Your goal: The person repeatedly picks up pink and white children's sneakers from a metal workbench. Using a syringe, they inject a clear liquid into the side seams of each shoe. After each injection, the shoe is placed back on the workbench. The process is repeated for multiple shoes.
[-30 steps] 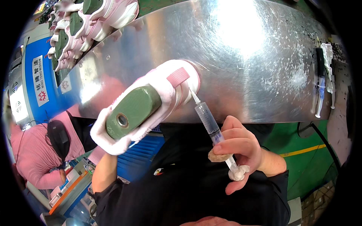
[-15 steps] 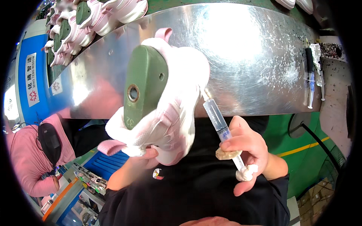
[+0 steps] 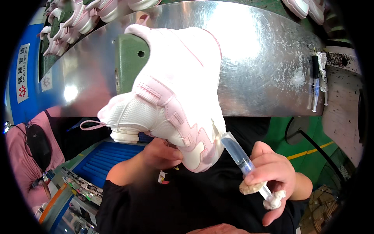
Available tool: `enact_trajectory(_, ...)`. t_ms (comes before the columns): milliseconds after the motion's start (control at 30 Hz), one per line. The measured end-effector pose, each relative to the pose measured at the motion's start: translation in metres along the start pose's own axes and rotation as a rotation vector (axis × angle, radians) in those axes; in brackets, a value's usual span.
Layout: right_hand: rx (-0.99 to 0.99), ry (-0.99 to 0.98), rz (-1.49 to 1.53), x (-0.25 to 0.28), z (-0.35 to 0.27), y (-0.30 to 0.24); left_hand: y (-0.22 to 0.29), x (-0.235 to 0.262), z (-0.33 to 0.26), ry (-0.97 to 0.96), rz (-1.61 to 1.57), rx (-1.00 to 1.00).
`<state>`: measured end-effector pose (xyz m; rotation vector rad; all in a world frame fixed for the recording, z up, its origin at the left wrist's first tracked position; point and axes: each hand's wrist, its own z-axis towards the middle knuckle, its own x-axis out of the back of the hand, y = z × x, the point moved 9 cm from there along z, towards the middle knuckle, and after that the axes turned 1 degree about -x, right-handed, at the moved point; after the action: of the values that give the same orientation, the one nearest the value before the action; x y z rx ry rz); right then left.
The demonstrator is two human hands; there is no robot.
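A pink and white sneaker (image 3: 183, 66) on a green shoe last (image 3: 132, 66) is tilted in front of me. My left hand (image 3: 161, 154) is closed on its lower end; part of the fingers is hidden behind the shoe. My right hand (image 3: 274, 169) is wrapped round a clear syringe (image 3: 235, 150), the thumb down by the plunger end. White wadding (image 3: 274, 199) covers that end, and a beige wrap (image 3: 252, 188) sits at the finger grip. The syringe's tip points at the shoe's right side, along the sole edge; whether it touches, I cannot tell.
A shiny metal table (image 3: 257, 70) curves across behind the shoe, with whitish residue on its right. Wrapped syringes (image 3: 316, 85) lie at its right end. More pink sneakers (image 3: 82, 17) stand at the far left. A person in pink (image 3: 27, 156) is at the left, beside blue machinery.
My left hand has turned the sneaker, so more of its side and less of the last shows. The right hand and syringe have shifted right and nearer to me.
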<state>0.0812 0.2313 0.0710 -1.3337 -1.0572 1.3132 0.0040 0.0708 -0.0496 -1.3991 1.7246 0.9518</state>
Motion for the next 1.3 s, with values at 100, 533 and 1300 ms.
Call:
enact_trajectory(100, -0.108, 0.004, -0.013, 0.001, -0.011, -0.011, -0.007, 0.000, 0.009, 0.038, 0.178, 0.074)
enact_trajectory(533, -0.262, 0.079, -0.214, 0.005, -0.041, -0.055, -0.025, -0.048, 0.048, -0.328, -0.007, 0.108)
enact_trajectory(1300, -0.074, 0.169, -0.784, -0.004, -0.052, -0.073, -0.025, -0.090, 0.106, -0.370, -0.029, 0.057)
